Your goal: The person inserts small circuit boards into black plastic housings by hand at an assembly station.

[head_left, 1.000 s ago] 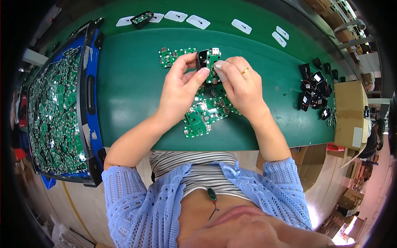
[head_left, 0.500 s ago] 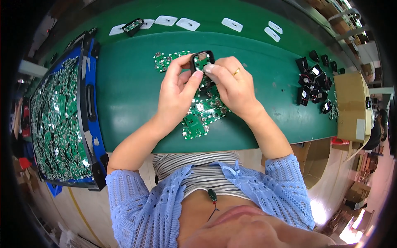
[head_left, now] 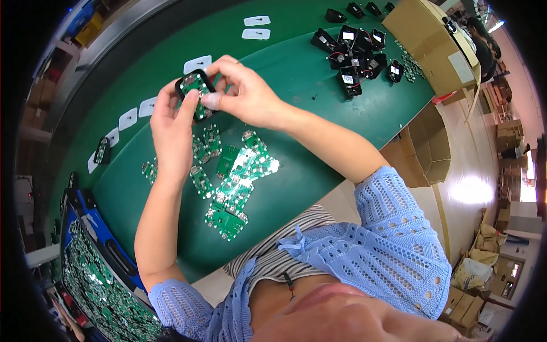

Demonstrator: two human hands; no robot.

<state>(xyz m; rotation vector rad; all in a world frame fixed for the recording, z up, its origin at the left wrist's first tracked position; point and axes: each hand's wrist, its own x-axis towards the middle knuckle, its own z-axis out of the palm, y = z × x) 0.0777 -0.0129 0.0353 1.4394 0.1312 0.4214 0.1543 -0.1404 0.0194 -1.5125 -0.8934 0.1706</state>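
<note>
Between my two hands is a black plastic case (head_left: 179,89) with a green circuit board (head_left: 194,82) sitting in it. My left hand (head_left: 172,128) wraps the near left side, its thumb lying on the board. From the right, my right hand (head_left: 248,94) grips the case's far edge with its fingers, and its thumb presses on the board. Fingers cover parts of the case, so how deep the board sits is hidden. Nearer to me on the green table (head_left: 307,131), loose green circuit boards (head_left: 227,165) lie in an overlapping pile.
Black cases with red wires (head_left: 350,57) cluster at the far right, beside a cardboard box (head_left: 424,48). White flat pieces (head_left: 256,34) and another case with a board (head_left: 102,151) lie on the green strip behind the table. A blue-edged crate (head_left: 108,251) full of boards stands left.
The view has turned, so the table lies slanted and the crate sits lower left. My hands, still holding the case, appear farther left; my left thumb now reaches further onto the board.
</note>
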